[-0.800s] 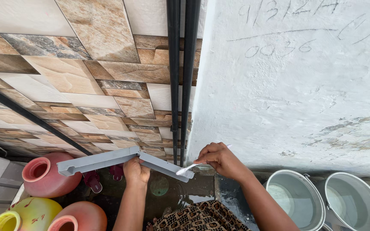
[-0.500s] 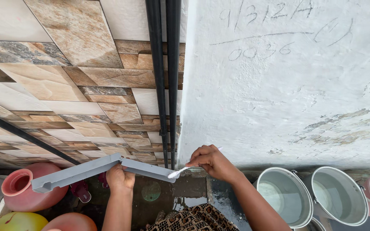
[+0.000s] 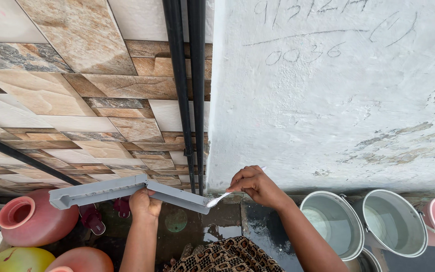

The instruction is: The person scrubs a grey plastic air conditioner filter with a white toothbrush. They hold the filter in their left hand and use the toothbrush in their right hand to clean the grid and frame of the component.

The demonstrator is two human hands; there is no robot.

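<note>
Fingers (image 3: 149, 199) around grey trowel board (image 3: 127, 189); blade (image 3: 217, 200) at its tip

2 steel buckets (image 3: 363, 229), red pots (image 3: 33, 219), black pipes (image 3: 187, 95).

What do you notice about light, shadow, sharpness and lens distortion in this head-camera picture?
Head view: soft, even daylight, no hard shadows; the white wall is bright but keeps its texture; pipes splay from wide-angle distortion; left hand, right hand and grey tray are sharp; the wet floor reflects light.
</note>
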